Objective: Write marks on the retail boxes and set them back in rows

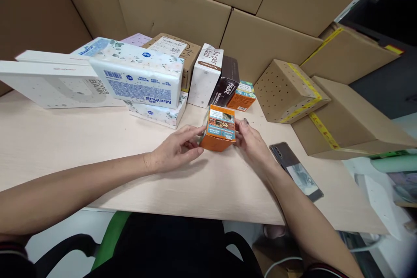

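A small orange box [219,128] with a printed top showing food pictures and the number 308 is between my hands, at the middle of the table. My left hand [178,148] is at its left side, index fingertip and thumb against the edge. On the opposite side, my right hand [252,141] has its fingers curled against the box's right face, with a dark spot or ring on one finger. Whether the box rests on the table or is slightly raised, I cannot tell. Just behind it stand a dark brown box [228,79] and a similar orange box [241,97].
Tissue packs [140,76] are stacked at left, beside white power bank boxes [74,89]. A white box [206,76] and a brown carton [177,47] stand behind. A phone [296,171] lies right of my right hand, near taped cardboard boxes [289,89]. Cardboard walls [169,8] close the back.
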A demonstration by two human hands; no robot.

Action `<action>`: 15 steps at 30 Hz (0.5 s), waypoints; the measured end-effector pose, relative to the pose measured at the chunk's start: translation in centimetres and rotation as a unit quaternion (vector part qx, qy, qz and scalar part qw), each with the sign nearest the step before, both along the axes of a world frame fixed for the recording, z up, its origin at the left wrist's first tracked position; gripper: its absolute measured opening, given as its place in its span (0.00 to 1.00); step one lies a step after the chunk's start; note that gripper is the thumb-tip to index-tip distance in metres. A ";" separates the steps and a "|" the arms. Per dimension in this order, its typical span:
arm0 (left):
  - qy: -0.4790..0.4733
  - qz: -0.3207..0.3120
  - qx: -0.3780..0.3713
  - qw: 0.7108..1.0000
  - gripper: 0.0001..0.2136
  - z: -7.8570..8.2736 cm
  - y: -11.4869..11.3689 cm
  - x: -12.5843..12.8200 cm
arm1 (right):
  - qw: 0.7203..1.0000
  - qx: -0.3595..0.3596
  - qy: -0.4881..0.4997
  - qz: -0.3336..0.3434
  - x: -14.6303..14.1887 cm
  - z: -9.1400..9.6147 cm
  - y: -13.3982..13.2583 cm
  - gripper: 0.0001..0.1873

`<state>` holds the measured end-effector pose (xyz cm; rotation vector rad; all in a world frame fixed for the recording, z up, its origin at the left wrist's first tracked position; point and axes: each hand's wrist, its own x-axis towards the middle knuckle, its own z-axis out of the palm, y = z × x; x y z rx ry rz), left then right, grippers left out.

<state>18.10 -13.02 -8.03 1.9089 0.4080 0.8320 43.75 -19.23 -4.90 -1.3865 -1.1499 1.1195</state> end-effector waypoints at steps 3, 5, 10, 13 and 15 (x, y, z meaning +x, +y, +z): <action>0.004 -0.014 0.017 1.000 0.27 0.1 0.1 -0.1 | 0.997 0.039 -0.050 0.047 -0.3 0.6 -0.3 0.31; -0.011 -0.025 0.018 0.999 0.28 0.1 0.1 -0.1 | 0.995 0.053 -0.063 0.064 -0.5 0.8 -0.4 0.32; -0.013 -0.026 0.088 0.996 0.32 0.2 0.2 -0.1 | 0.992 0.095 -0.056 0.057 -0.9 1.0 -0.7 0.34; -0.004 -0.018 0.146 0.989 0.34 0.3 0.4 -0.1 | 0.989 0.132 -0.056 0.038 -1.0 0.9 -0.8 0.35; 0.012 -0.016 0.167 0.986 0.35 0.3 0.5 -0.1 | 0.987 0.146 -0.057 0.030 -1.1 0.7 -0.7 0.35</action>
